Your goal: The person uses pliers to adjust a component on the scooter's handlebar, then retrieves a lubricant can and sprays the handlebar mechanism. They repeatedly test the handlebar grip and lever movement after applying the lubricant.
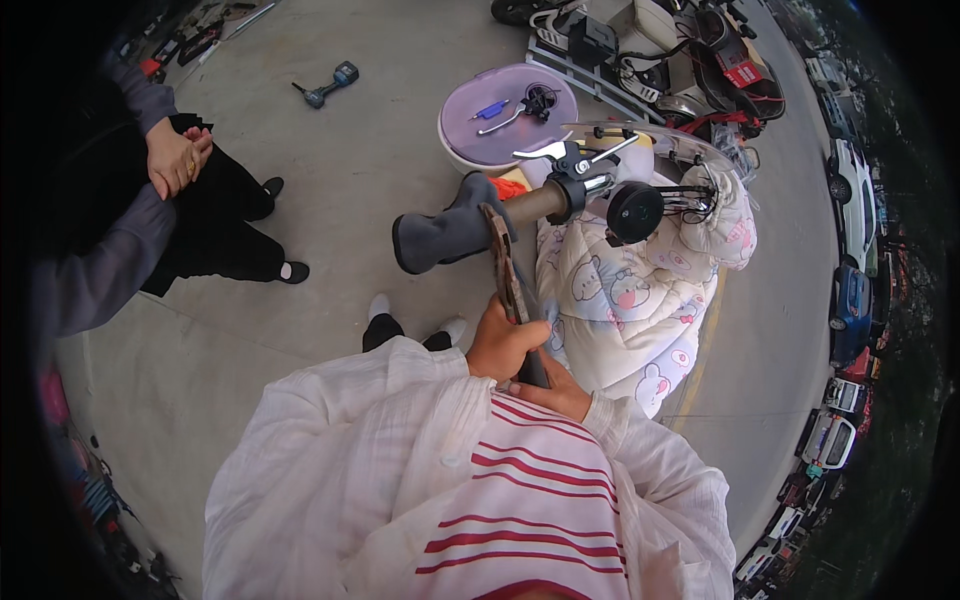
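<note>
Grey rubber handlebar grip, one in view, sits out at the end of the handlebar, its flared end pointing left; a brownish bar sleeve shows inboard of it. One rusty plier-like tool lies across the grip near its inner end; whether it bites or merely touches, cannot tell. Left hand has its fingers curled tight round the tool, thumb folded over; right hand closes round the lower handle, fingertips hidden. Judged handling: tool stiff, fairly heavy, rough with rust, best held low on the handles; grip light, rubbery, springy, not fragile, better taken round its thick body than by the flared edge. Other counts: one purple-topped tub bearing one blue marker, one silver lever and one tangle of black cable; one cordless drill on concrete; one cartoon-print quilted cover below the bar; one bystander, two clasped hands, at left.
</note>
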### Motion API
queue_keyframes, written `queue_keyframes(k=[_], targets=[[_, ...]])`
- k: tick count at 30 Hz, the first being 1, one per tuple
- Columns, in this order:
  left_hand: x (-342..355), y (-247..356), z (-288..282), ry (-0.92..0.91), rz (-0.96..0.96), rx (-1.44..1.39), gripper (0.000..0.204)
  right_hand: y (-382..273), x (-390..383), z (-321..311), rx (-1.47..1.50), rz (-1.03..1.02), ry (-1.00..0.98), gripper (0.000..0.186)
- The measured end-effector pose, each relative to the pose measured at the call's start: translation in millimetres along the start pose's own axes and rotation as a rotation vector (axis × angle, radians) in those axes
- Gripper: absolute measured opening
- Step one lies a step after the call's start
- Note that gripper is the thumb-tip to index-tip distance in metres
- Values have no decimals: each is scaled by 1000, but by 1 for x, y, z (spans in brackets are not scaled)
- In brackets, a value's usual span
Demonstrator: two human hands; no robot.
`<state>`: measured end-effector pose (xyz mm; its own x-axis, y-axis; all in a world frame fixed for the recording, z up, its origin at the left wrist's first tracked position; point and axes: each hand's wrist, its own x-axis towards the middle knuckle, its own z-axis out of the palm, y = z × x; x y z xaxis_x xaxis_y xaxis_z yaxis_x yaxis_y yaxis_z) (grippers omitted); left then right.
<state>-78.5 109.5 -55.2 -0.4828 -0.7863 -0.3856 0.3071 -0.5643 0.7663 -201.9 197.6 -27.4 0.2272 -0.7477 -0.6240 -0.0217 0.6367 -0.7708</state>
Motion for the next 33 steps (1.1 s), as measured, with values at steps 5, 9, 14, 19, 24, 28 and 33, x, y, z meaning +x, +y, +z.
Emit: queue_keyframes(k=[5,9,14,19,24,28,33], targets=[[-4,18,4,-46,-137,-110,26,-40,-19,10,-5,201,46,63],[-6,34,13,-49,-219,-207,25,-72,-29,20,-32,211,82,59],[-9,58,18,-39,-424,-350,26,-125,-38,33,22,441,114,53],[-10,59,20,-38,-441,-382,27,-126,-39,35,-46,446,147,61],[-10,30,14,-35,-330,-288,24,-75,-35,20,-138,250,131,66],[-8,5,5,-46,-208,-193,31,-32,-20,6,-207,179,89,69],[6,-19,-8,-50,-27,44,28,16,13,-13,-269,-83,59,79]])
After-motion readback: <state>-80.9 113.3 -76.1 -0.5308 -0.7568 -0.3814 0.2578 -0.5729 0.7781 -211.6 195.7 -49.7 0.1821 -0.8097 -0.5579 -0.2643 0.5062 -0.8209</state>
